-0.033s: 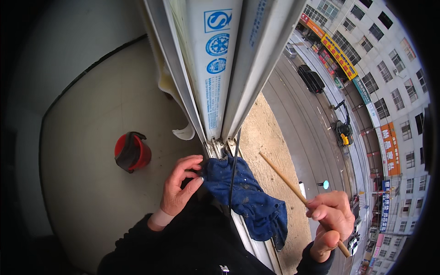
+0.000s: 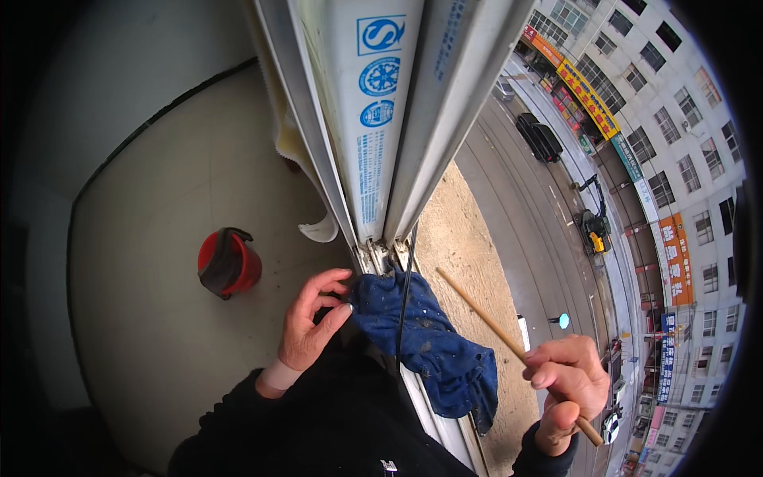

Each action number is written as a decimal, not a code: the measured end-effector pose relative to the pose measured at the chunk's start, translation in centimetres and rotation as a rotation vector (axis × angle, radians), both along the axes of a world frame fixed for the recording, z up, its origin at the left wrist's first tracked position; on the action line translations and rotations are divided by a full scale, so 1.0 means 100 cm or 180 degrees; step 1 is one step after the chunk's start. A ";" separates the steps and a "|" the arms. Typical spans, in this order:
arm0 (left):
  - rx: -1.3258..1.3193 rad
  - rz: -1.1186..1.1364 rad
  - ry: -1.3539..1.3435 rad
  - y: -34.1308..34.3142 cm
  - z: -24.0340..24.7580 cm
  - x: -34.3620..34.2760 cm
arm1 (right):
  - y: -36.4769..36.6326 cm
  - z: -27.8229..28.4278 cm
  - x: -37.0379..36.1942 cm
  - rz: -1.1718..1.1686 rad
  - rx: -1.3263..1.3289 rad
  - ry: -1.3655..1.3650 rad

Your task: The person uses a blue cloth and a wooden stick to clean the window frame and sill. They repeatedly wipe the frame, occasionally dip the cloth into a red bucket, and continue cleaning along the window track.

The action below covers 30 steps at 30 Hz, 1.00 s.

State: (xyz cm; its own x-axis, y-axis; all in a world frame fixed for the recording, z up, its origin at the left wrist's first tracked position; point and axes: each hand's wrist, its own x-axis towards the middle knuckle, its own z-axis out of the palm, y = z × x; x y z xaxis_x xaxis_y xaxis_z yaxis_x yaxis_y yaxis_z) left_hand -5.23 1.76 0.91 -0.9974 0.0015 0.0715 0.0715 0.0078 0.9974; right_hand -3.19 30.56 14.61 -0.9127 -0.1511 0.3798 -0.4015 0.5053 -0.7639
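Observation:
My left hand (image 2: 308, 327) pinches the near corner of a crumpled blue cloth (image 2: 433, 350) that lies over the bottom track of a white window frame (image 2: 373, 119). A thin black cord (image 2: 405, 306) runs down across the cloth. My right hand (image 2: 566, 383) is outside the frame, closed around a thin wooden stick (image 2: 477, 314). The stick's far end points up and left toward the base of the frame. Both forearms are in black sleeves.
A red bucket (image 2: 229, 262) with a black handle stands on the pale floor (image 2: 159, 334) inside, to my left. Beyond the sill, far below, lie a sandy strip (image 2: 465, 238), a street with cars (image 2: 539, 137) and tall buildings (image 2: 675, 159).

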 end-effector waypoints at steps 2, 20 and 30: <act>0.0473 -0.0167 -0.0424 0.001 -0.005 -0.002 | -0.003 -0.006 -0.002 0.0348 -0.0211 -0.0089; 0.1265 0.0091 -0.0572 -0.001 0.006 -0.008 | -0.026 -0.055 -0.047 0.1279 0.0091 -0.0228; 0.1190 -0.0683 -0.0463 -0.021 0.006 0.013 | -0.021 -0.056 -0.030 0.1005 -0.0635 -0.0664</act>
State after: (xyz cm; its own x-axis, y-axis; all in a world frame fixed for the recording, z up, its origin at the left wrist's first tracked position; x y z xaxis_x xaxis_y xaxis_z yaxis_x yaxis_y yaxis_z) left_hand -3.96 -0.31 1.47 -0.9771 0.2102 -0.0343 -0.1089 -0.3547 0.9286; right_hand -6.23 28.45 9.03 -0.8938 -0.3776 0.2421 -0.3394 0.2166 -0.9154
